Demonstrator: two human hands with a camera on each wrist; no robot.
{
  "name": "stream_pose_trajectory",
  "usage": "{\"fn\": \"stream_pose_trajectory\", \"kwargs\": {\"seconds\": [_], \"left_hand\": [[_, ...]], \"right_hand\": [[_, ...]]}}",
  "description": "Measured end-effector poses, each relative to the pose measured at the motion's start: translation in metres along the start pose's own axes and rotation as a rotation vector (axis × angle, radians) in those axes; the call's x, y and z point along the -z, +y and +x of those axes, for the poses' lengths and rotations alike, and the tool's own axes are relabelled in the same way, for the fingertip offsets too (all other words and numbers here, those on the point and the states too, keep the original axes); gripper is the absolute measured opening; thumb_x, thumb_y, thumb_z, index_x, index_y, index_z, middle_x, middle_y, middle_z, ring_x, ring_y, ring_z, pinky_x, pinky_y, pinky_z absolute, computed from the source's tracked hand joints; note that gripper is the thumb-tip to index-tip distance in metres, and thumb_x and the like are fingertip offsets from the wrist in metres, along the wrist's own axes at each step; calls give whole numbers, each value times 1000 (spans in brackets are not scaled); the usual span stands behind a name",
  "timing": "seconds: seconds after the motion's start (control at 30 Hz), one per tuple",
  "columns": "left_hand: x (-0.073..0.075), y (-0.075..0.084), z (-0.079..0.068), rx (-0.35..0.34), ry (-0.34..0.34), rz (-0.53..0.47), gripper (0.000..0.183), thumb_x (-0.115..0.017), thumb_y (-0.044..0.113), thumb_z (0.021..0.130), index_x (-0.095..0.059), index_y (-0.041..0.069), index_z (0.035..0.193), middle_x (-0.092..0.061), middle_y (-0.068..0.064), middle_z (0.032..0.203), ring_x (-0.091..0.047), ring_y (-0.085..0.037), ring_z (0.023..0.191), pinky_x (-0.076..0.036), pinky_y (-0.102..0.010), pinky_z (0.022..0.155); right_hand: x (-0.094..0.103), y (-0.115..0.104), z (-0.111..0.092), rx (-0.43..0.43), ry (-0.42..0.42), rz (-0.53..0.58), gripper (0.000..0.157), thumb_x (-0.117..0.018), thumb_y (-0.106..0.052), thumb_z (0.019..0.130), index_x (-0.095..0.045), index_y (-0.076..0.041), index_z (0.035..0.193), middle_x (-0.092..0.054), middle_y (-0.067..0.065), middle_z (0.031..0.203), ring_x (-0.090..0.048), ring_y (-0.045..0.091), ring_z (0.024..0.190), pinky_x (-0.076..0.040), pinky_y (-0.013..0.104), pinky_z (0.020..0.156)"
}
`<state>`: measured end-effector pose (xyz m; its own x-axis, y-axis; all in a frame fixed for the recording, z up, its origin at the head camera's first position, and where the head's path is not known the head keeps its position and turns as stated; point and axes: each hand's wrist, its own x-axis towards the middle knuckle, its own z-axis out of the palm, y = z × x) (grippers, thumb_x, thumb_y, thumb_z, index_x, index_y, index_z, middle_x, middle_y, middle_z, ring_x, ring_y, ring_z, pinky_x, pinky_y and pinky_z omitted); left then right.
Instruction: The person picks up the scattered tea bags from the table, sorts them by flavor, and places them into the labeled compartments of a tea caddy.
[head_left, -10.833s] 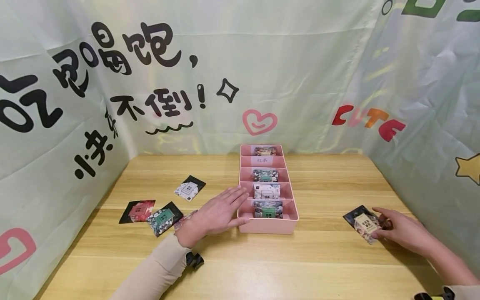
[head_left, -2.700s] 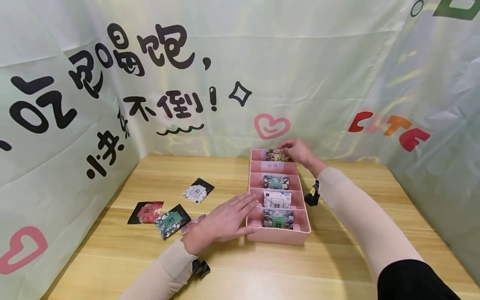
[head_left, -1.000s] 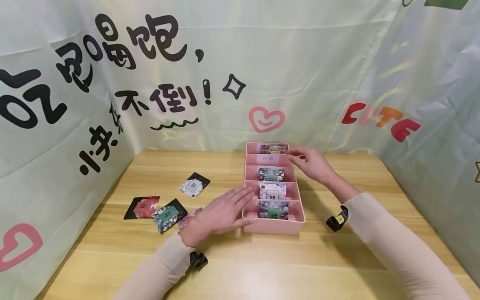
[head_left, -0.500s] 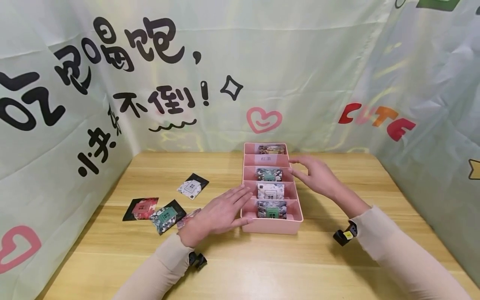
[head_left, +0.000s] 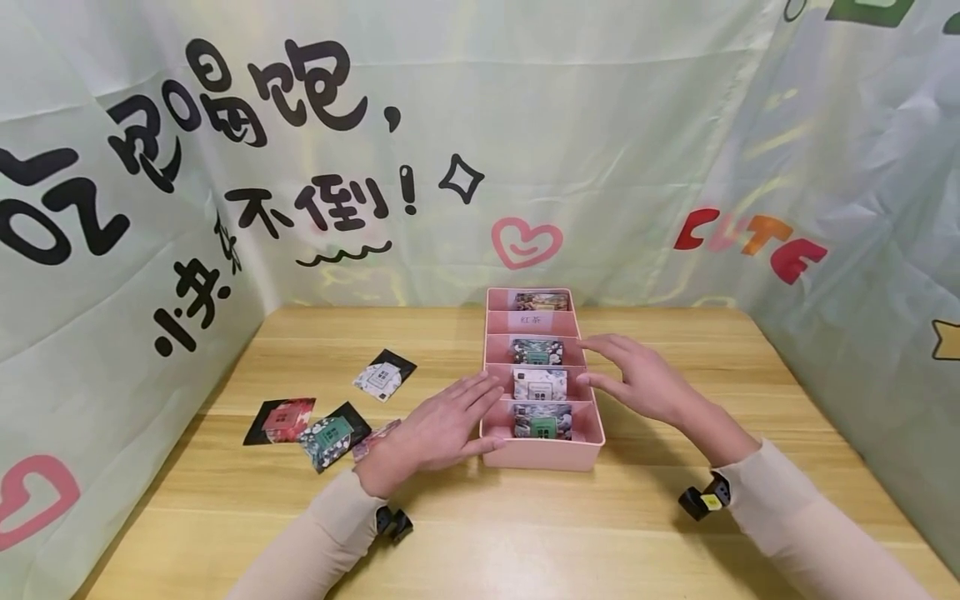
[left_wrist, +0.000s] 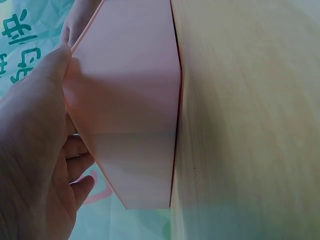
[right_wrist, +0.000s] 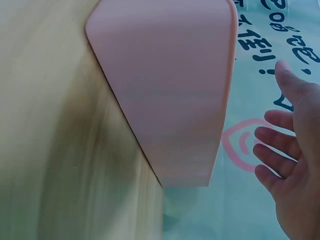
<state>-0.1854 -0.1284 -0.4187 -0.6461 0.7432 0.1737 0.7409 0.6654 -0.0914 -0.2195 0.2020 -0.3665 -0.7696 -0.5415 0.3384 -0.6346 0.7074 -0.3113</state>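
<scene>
A long pink divided box (head_left: pixel 540 457) stands mid-table, one compartment behind another. My left hand (head_left: pixel 442 425) rests on its left rim with fingers extended; the left wrist view shows its thumb and fingertips at the rim of the pink wall (left_wrist: pixel 125 100). Along the right side, my right hand (head_left: pixel 645 379) is spread and holds nothing. In the right wrist view its fingers appear apart from the box. Tea sachets stand in the compartments: a brownish one (head_left: pixel 542 302) at the back, a green-labelled floral one (head_left: pixel 537 351), a white one (head_left: pixel 540 385), and a blue-grey one (head_left: pixel 542 421) in front.
The second compartment from the back shows a paper label (head_left: pixel 530 320). Left of the box lie a white-and-black sachet (head_left: pixel 384 375), a red one (head_left: pixel 281 420), a green-labelled one (head_left: pixel 333 437) and a pink one (head_left: pixel 375 440) partly behind my left wrist. Printed cloth walls (head_left: pixel 622 167) enclose the table.
Earlier my right hand picked up a brownish sachet at the table's right and put it in the back compartment. It has since let go and moved nearer along the box. The left hand stayed.
</scene>
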Motion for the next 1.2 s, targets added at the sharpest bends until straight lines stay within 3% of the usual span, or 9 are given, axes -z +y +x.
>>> {"fn": "stream_pose_trajectory", "kwargs": {"seconds": [0.3, 0.63, 0.83, 1.07, 1.2], "left_hand": [[-1, 0, 0, -7, 11, 7, 85, -16, 67, 98, -29, 3, 153, -25, -12, 159, -17, -25, 147, -19, -38, 119], [-2, 1, 0, 2, 8, -6, 85, -18, 68, 98, -29, 4, 153, -26, -12, 159, -17, -24, 147, -16, -37, 119], [-2, 1, -1, 2, 7, -8, 85, -18, 67, 98, -29, 3, 153, -27, -13, 158, -18, -25, 147, -18, -38, 119], [-2, 1, -1, 6, 7, -6, 85, -18, 67, 98, -28, 4, 154, -26, -12, 159, -18, -25, 147, -18, -38, 119], [-1, 1, 0, 13, 2, -12, 85, -18, 68, 98, -29, 4, 153, -25, -12, 159, -17, -25, 147, -16, -37, 119]], "right_hand": [[-5, -4, -14, 24, -9, -13, 60, -66, -44, 92, -53, -9, 140, -53, 15, 137, -49, 37, 126, -40, 59, 102], [-13, -6, -31, 110, -10, -7, 61, -69, -40, 90, -53, -11, 141, -52, 11, 140, -47, 34, 128, -40, 56, 103], [-17, -6, -38, 104, -44, -14, 69, -68, -44, 90, -46, -12, 147, -47, 10, 145, -43, 34, 132, -39, 57, 104], [-23, -8, -43, 181, -54, -66, 74, -65, -45, 91, -38, -10, 151, -41, 14, 150, -39, 36, 135, -38, 58, 104], [-27, -7, -46, 221, -42, -93, 78, -66, -46, 90, -36, -8, 151, -37, 13, 153, -36, 34, 138, -32, 49, 111]]}}
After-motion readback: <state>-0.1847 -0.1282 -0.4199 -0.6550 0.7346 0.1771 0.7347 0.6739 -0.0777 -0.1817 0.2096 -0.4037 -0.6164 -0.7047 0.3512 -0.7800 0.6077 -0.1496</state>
